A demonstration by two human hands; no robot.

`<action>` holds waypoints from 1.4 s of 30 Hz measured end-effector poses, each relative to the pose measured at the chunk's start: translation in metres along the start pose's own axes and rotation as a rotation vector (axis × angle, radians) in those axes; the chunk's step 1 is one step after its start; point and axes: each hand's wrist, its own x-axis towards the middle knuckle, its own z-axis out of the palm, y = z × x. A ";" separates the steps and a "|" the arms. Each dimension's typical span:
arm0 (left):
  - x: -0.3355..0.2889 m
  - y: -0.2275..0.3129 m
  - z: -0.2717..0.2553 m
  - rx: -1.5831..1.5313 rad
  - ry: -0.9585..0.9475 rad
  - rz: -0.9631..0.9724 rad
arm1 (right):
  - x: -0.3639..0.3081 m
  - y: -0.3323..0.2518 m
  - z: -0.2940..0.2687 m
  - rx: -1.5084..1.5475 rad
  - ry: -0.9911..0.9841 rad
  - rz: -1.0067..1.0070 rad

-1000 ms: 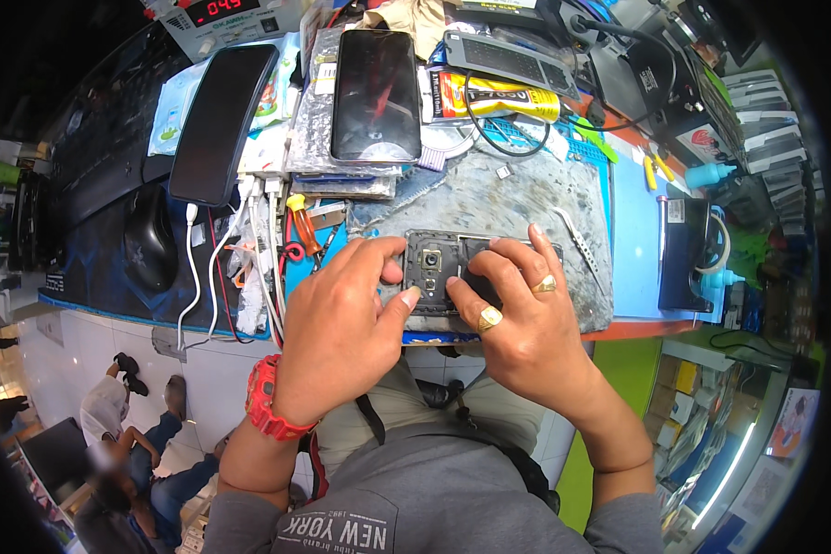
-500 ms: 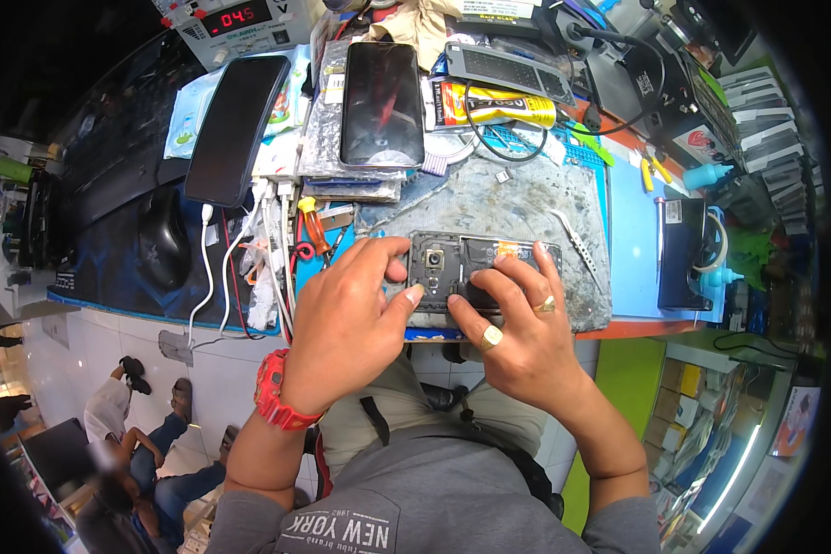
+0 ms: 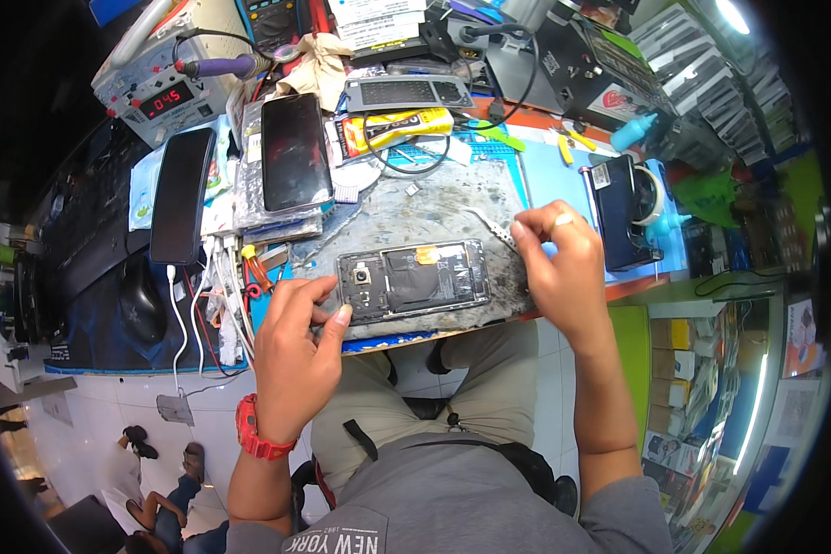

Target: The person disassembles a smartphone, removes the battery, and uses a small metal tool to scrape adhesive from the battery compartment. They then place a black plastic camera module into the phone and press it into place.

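An opened smartphone (image 3: 439,294) lies flat on the worn grey work mat, its back cover off. The camera module sits at its left end and a dark battery with an orange label beside it. My left hand (image 3: 295,355) grips the phone's left end, thumb at the lower corner and fingers at the upper edge. To the right of the phone, my right hand (image 3: 568,277) pinches the rear end of pale tweezers (image 3: 487,222). Their tip points up and left, low over the mat; contact with the mat is hard to tell.
Two dark phones, one (image 3: 183,196) with a white cable below it and another (image 3: 295,152) on packets, stand left. Beyond the mat (image 3: 415,222) are a yellow glue tube (image 3: 406,127) and a looped black cable. A power supply (image 3: 162,97) is far left; a black device (image 3: 619,208) stands right.
My right hand has left the phone, moved right and taken hold of the tweezers. My left hand has closed on the phone's left end. The whole view has shifted and turned.
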 end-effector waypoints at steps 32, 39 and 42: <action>-0.008 -0.022 0.003 0.176 0.084 0.266 | 0.069 0.015 0.035 -0.156 -0.254 0.059; -0.007 -0.023 0.003 0.168 0.085 0.272 | 0.070 0.013 0.046 -0.246 -0.253 -0.065; -0.007 -0.024 0.003 0.161 0.083 0.270 | 0.075 0.017 0.048 -0.282 -0.285 -0.121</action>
